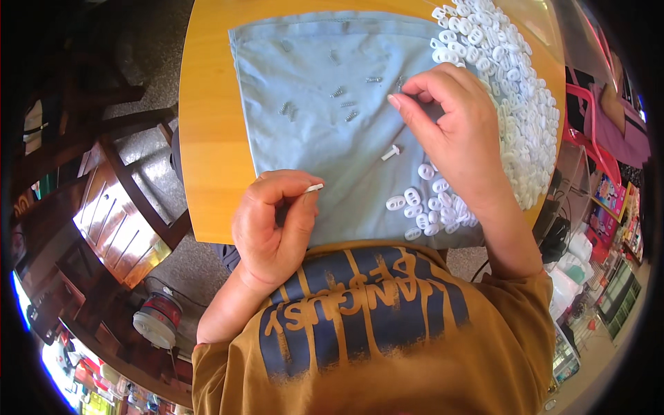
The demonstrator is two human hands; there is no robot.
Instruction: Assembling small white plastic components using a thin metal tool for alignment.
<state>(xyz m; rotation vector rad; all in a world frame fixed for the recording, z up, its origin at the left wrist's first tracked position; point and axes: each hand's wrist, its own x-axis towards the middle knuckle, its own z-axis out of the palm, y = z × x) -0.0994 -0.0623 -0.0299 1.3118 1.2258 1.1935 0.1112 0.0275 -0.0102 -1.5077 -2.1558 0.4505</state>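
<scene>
At the near left of the cloth, my left hand is closed, with a small white plastic piece pinched between thumb and fingers. My right hand reaches over the cloth's right side. Its thumb and index fingertips are a little apart, right beside a small metal spring; I cannot tell whether they touch it. Several more springs lie scattered on the light blue cloth. Between my hands rests a white plunger-like piece. Nearer to me is a small group of white oval two-hole pieces.
A large heap of white oval pieces covers the right side of the yellow wooden table. Wooden chair parts stand on the left, near a red and white round container. A pink-red frame is on the right.
</scene>
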